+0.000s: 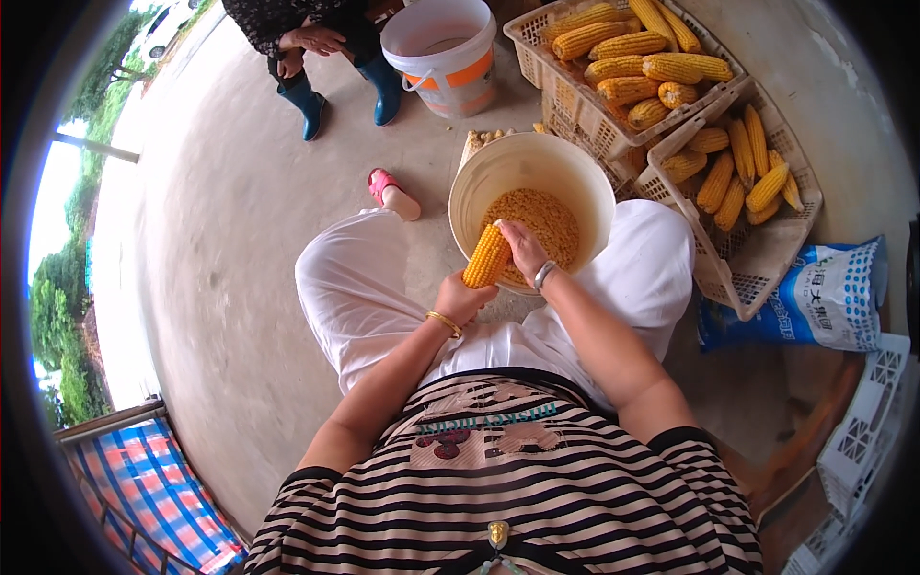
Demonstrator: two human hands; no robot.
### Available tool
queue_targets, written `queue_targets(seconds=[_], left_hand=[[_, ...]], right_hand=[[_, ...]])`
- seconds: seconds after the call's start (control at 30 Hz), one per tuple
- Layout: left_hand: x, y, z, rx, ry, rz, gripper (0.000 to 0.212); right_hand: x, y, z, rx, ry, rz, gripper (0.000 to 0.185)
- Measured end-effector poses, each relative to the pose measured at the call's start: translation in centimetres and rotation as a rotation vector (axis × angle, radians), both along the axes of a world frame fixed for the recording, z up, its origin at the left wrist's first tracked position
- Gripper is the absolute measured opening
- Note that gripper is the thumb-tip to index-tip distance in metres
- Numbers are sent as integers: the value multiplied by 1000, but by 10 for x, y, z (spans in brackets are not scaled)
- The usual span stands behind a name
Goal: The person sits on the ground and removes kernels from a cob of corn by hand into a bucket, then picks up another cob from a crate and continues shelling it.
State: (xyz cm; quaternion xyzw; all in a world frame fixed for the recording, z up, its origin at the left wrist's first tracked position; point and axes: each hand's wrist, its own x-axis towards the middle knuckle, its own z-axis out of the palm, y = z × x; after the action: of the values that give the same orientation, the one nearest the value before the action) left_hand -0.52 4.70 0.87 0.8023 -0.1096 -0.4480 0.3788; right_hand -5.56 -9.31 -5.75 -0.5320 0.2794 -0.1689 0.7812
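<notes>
A yellow ear of corn (486, 257) is tilted over the near rim of a white plastic bucket (464, 188) between my knees. My left hand (460, 296) grips its lower end. At the upper end, my right hand (525, 250) rests along the ear's right side, fingers partly hidden behind it. Loose corn kernels (540, 208) cover the bucket's bottom. Kernels fill the rows on the visible face of the ear; its far side is out of sight.
Two stacked plastic crates, an upper crate (575, 115) and a nearer crate (719, 269), hold several corn ears (640, 68). Bare cobs (489, 136) lie behind the bucket. Another bucket (449, 86) stands ahead, beside a seated person's blue boots (310, 108). A printed sack (812, 302) lies right.
</notes>
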Motion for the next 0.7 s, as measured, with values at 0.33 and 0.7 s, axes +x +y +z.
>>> queue_targets(seconds=[0.33,0.7], left_hand=[[-6,6,-14,-112,-280,-48,30],[3,2,-1,-34,61,2,32]], right_hand=[[2,-2,-4,26,167,-18,53],[-18,-10,14,425,-17,223,36]])
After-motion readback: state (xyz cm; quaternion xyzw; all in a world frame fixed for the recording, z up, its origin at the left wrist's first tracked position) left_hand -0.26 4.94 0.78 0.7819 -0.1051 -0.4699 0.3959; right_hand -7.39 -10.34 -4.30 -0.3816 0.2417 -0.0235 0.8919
